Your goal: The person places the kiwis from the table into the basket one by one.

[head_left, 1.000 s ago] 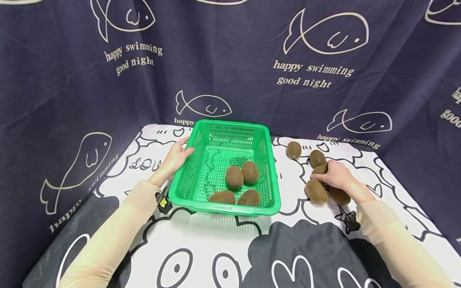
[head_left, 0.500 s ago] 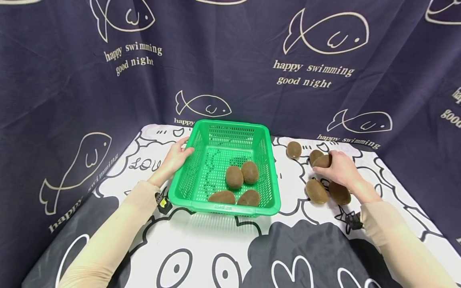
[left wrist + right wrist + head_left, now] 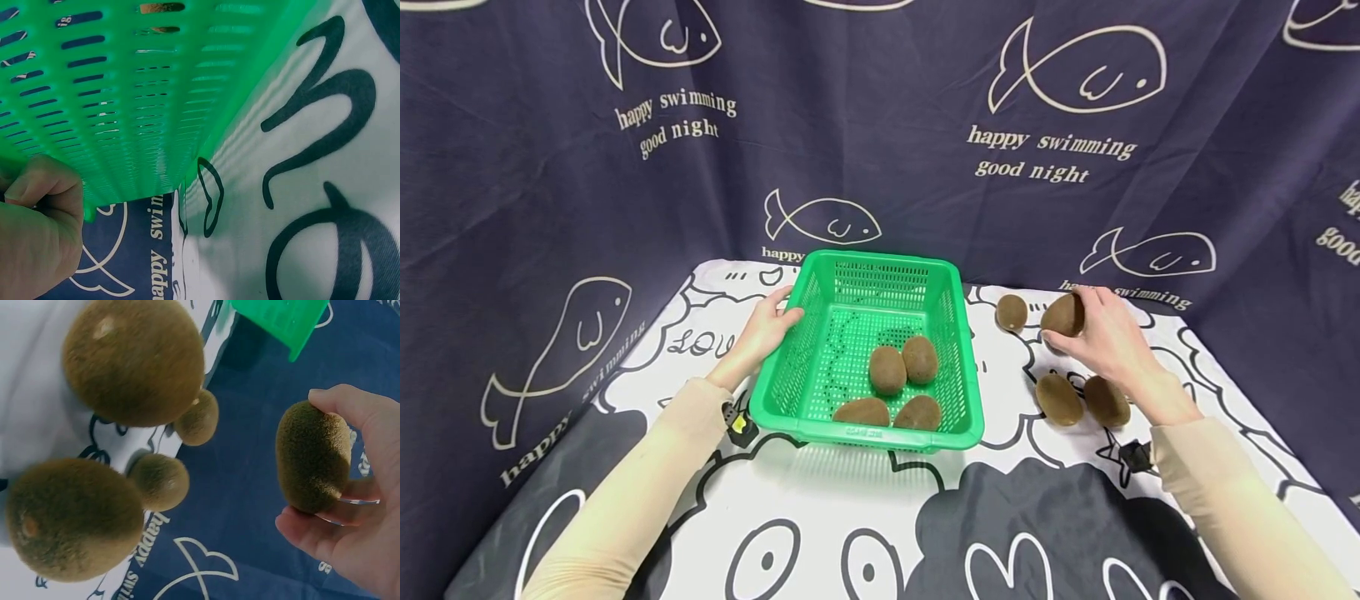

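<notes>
My right hand (image 3: 1108, 337) holds a brown fuzzy kiwi (image 3: 1064, 315) raised off the table, pinched between thumb and fingers, as the right wrist view also shows. Below it on the table lie two kiwis, one left (image 3: 1059, 399) and one right (image 3: 1107, 402). Another kiwi (image 3: 1012, 312) rests farther back. A further kiwi (image 3: 160, 481), seen in the right wrist view, is hidden behind the held one in the head view. My left hand (image 3: 767, 325) grips the left rim of a green plastic basket (image 3: 870, 432), which contains several kiwis (image 3: 888, 370).
A white cloth with black line drawings covers the table (image 3: 842, 492). Behind it hangs a dark blue curtain (image 3: 880, 125) printed with fish and lettering. A small black object (image 3: 741, 423) is near the left wrist, and another black object (image 3: 1135, 456) near the right.
My right hand has lifted one kiwi from the group on the right, moving it up and away from the two nearer kiwis. The left hand and basket stay in place.
</notes>
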The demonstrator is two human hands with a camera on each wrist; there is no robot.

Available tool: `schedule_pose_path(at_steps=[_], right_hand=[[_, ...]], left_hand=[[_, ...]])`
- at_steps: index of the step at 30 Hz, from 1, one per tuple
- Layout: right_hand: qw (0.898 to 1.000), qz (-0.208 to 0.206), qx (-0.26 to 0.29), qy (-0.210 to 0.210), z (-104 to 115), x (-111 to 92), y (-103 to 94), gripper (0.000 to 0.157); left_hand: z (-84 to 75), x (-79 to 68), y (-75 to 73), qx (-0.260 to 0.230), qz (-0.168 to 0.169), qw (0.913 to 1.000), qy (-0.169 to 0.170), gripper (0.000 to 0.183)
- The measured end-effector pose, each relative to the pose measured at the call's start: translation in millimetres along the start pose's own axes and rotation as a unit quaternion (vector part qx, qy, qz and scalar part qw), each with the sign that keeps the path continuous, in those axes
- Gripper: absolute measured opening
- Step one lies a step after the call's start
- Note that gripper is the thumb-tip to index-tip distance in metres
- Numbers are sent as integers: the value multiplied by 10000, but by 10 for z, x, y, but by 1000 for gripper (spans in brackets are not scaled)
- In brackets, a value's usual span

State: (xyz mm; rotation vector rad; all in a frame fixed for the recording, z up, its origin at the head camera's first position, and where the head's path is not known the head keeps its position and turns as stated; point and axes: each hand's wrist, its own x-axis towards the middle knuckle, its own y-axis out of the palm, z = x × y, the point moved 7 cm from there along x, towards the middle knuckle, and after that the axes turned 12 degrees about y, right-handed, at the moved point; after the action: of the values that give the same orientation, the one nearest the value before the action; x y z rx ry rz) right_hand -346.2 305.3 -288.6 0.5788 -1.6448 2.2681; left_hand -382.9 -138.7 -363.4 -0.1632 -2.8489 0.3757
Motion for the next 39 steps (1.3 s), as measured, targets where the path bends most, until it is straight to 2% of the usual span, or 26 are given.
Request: schedule_pose_path(at_steps=[7,13,25,39], right_hand=[[9994,-187,80,-279,155,-10,-46,72],[9993,-103,220,-280,200,-6,-34,70],[9976,-69,402,-558,408,-5,-2,70],[9952,42,624,-758,719,20,58,69]], left_hand=[[-2,-2,3,-52,26,10000,-34,55],[-29,2,-10,139,62,9999,47,55],[-10,-16,-12,23,29,9999,-98,57],[-23,-10,-6,65,34,10000,-58,56]])
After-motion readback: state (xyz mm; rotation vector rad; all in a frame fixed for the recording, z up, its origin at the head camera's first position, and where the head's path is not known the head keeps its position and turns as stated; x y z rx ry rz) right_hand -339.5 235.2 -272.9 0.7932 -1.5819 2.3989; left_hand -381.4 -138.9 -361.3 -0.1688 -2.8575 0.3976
